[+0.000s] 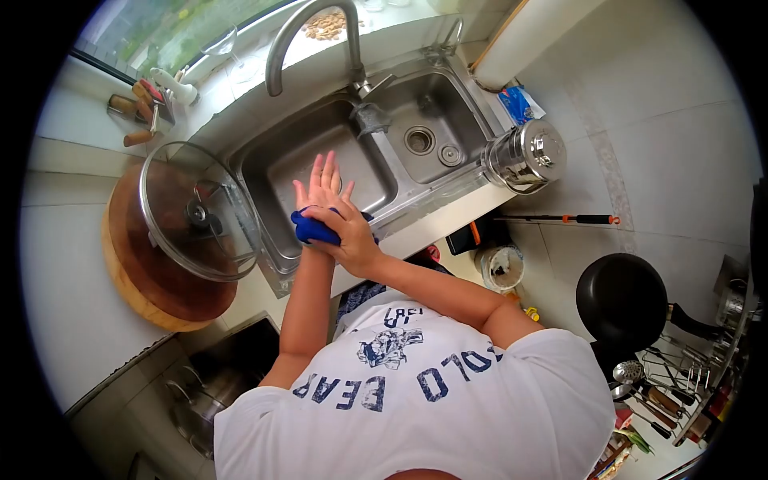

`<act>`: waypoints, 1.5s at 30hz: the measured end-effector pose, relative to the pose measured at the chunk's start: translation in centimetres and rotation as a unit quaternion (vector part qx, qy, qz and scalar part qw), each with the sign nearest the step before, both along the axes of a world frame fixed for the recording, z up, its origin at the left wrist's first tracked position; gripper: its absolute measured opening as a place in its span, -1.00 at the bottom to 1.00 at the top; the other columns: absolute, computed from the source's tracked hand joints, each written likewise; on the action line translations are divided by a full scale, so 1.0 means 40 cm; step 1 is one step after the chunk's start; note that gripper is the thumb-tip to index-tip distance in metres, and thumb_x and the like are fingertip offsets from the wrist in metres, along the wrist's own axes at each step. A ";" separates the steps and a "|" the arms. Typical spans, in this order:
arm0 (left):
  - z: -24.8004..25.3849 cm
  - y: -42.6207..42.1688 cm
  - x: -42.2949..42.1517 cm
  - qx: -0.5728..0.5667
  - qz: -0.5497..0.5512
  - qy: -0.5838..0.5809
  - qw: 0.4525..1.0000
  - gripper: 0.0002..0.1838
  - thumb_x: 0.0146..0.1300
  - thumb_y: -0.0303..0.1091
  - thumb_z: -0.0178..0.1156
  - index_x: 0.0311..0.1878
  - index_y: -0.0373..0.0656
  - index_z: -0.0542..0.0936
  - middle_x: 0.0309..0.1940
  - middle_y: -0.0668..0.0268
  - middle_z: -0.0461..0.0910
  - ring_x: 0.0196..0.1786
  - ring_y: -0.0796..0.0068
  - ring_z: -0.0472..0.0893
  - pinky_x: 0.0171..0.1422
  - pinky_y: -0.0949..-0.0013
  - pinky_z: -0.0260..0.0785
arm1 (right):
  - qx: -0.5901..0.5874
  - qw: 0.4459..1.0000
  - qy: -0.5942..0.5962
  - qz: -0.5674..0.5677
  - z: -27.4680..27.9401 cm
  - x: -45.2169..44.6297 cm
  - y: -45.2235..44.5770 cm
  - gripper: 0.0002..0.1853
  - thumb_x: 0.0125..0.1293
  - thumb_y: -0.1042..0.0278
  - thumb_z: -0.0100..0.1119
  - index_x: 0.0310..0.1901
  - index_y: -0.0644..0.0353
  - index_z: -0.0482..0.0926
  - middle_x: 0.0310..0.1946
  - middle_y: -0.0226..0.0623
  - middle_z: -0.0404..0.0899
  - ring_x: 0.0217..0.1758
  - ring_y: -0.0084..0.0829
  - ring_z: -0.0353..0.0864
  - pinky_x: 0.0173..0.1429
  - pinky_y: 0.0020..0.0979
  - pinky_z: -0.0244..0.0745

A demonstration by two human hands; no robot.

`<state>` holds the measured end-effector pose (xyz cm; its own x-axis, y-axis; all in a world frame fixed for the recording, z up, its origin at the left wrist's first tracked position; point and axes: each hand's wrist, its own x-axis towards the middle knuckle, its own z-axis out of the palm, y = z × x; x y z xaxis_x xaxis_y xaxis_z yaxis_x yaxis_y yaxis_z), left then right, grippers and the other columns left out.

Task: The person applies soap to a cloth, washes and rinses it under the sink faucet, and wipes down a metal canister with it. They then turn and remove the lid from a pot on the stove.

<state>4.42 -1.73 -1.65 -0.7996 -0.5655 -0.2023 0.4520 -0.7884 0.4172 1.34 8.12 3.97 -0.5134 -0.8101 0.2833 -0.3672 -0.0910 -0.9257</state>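
My left hand (324,188) reaches over the left basin of the steel sink (276,172), fingers spread and pointing toward the tap. Nothing lies in it. Around the left wrist and heel of the palm sits a bunched blue cloth (310,227). My right hand (352,240) is closed over this cloth, pressing it against the left wrist. Part of the cloth is hidden beneath the right fingers. Above the basins arches the metal tap (276,60).
A glass lid (172,220) leans on a round wooden chopping board (124,260) at the left. Right of the sink stands a shiny steel canister (512,160). Knives with wooden handles (142,108) are by the window. A black frying pan (620,296) hangs at the right.
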 end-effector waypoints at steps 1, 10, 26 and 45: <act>0.006 0.019 -0.002 -0.027 -0.024 0.017 0.999 -0.22 0.25 0.32 -0.50 0.37 -0.04 0.00 0.41 0.26 -0.10 0.46 0.34 -0.25 0.41 0.03 -0.47 | -0.015 0.995 0.096 -0.016 0.014 -0.004 0.007 -0.57 0.05 0.30 0.25 0.01 0.05 0.46 -0.11 -0.18 0.46 -0.03 -0.10 0.43 0.07 -0.30 0.33; 0.057 0.249 -0.011 0.082 -0.168 -0.068 0.980 -0.33 0.29 0.22 -0.24 0.28 -0.10 0.17 0.21 0.34 0.25 0.28 0.45 0.21 0.30 0.39 0.05 | 0.013 0.969 0.167 -0.182 -0.115 -0.183 0.158 -0.61 0.04 0.27 0.23 -0.04 0.04 0.48 -0.34 -0.24 0.41 -0.27 -0.16 0.43 -0.21 -0.26 0.39; 0.099 0.339 -0.441 -0.371 -0.266 -0.264 0.849 -0.75 0.19 -0.40 0.02 -0.05 -0.17 0.47 -0.15 0.34 0.51 -0.13 0.56 0.48 -0.06 0.47 0.31 | 0.357 0.795 0.333 -0.360 -0.429 -0.481 0.537 -0.37 0.05 0.51 0.01 0.16 -0.43 0.35 -0.06 -0.32 0.34 -0.14 -0.24 0.39 -0.18 -0.29 0.41; 0.020 0.457 -0.718 -0.450 -0.232 -0.208 0.837 -0.06 -0.15 -0.17 0.42 0.30 -0.16 0.15 0.19 0.05 0.05 0.26 0.17 0.18 0.29 0.29 0.12 | 0.151 0.807 -0.130 -0.556 -0.442 -0.514 0.767 -0.64 0.28 0.19 -0.01 0.06 0.14 0.45 -0.08 -0.04 0.43 -0.04 -0.08 0.43 0.09 -0.26 0.31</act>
<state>-24.29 16.54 -0.87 -0.9412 -0.2877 -0.1772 -0.1476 -0.1216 0.9815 -19.24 38.82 -13.71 -0.9805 0.1814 -0.0757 0.1447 0.4050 -0.9028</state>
